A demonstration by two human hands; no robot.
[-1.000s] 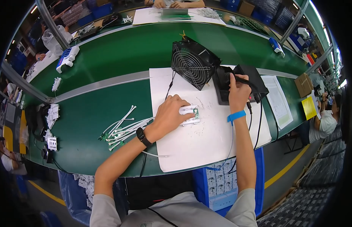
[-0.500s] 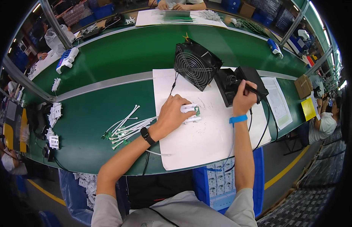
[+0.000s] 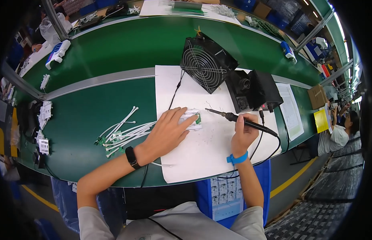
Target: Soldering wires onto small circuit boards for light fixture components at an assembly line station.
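My left hand (image 3: 165, 129) lies over a white plastic housing (image 3: 192, 127) on the white sheet (image 3: 186, 160), its fingers holding the piece down. A small green circuit board (image 3: 198, 119) shows at the housing's right end, beside my fingertips. In my right hand (image 3: 244, 138) is a soldering iron (image 3: 231, 117), gripped like a pen. Its tip points left, a little to the right of and above the board, apart from it. White cables (image 3: 130, 136) with small green boards at their ends lie left of my left hand, partly under its wrist.
Behind the sheet stand a black fan (image 3: 206, 66), a black iron holder (image 3: 242, 86) and a black box (image 3: 266, 92). The iron's cord loops down at the right. A printed paper (image 3: 290, 110) lies farther right. White housings (image 3: 44, 116) sit at the left edge. A green belt (image 3: 134, 50) runs beyond.
My right hand has drawn the soldering iron out of the holder, bringing it left and nearer, toward the board. My left hand stays on the housing, its fingers shifted slightly. The view has moved a little.
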